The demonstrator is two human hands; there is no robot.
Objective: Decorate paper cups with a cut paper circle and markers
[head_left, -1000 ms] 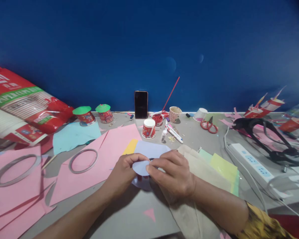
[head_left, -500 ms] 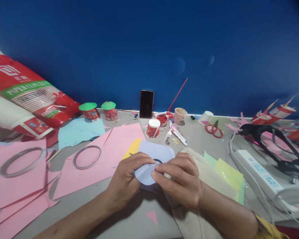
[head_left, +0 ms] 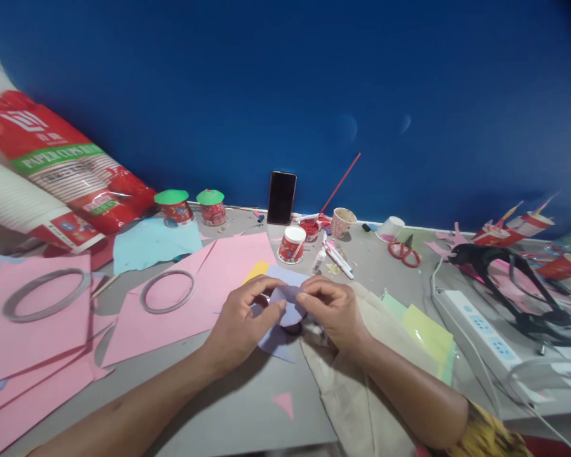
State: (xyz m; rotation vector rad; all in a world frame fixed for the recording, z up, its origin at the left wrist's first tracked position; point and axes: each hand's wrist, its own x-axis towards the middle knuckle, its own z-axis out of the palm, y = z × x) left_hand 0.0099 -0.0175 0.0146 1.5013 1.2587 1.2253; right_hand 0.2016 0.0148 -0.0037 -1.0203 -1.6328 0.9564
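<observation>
Probably a craft workshop: left of the propped phone (head_left: 282,197), pink paper sheets (head_left: 228,260), tape rings (head_left: 167,291) and a sleeve of paper cups (head_left: 61,171); right of it, markers (head_left: 337,257), red scissors (head_left: 403,251), a power strip (head_left: 476,324).

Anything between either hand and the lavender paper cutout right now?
Nothing visible. The left hand and right hand both pinch the lavender paper cutout at its edges, fingertips directly on it. It sits over a lavender sheet on the table; what lies right beneath it is partly hidden.
</observation>
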